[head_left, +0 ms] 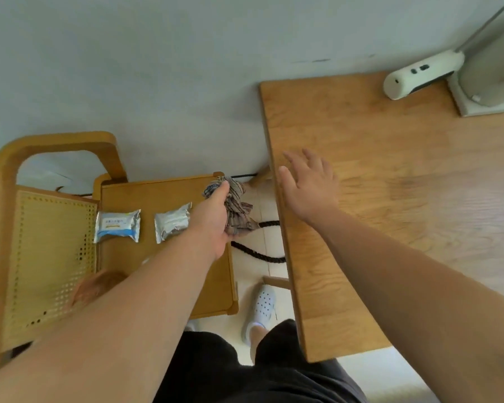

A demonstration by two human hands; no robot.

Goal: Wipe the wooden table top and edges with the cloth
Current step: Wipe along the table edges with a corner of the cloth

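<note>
Table (390, 158): left hand (211, 225) grips cloth (240, 212), right hand (310, 191) splayed.

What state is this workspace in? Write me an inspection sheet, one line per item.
Surface: wooden table, cloth not yet on it.
Job's things: striped cloth, bunched, beside the chair seat corner.
Clutter: printed foil packet and plain foil packet on the chair seat; white device and grey stand at the table's far corner.
Hands: left hand grips the cloth; right hand open over the table's left edge.
Cables: black cable on the floor between chair and table.
Surroundings: pale wall, white shoe.
</note>
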